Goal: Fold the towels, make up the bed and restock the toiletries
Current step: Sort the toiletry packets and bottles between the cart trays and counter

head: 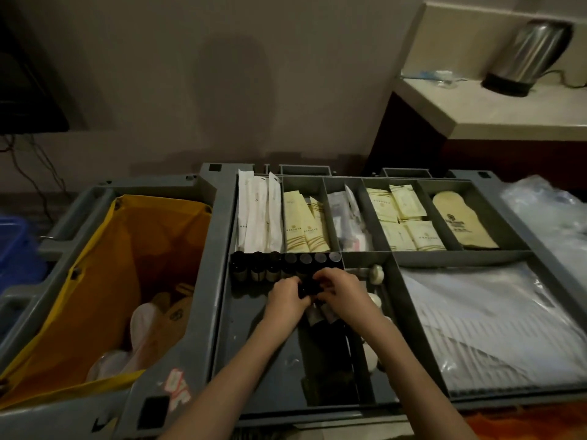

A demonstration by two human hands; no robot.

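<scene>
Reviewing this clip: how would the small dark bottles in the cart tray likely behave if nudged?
The dark bottles are narrow and standing upright, so probably tippy. Their round caps suggest they would roll once down. Packed in a row, one may knock its neighbours.

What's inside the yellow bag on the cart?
Inside the yellow bag, near the bottom: pale crumpled items and a tan printed packet. Whatever lies beneath them, and behind the bag's near edge, is hidden.

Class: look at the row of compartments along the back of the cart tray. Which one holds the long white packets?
The leftmost back compartment, just above the row of dark bottles. The compartments to its right hold cream sachets, clear wrapped items or a tan sleeve.
</scene>
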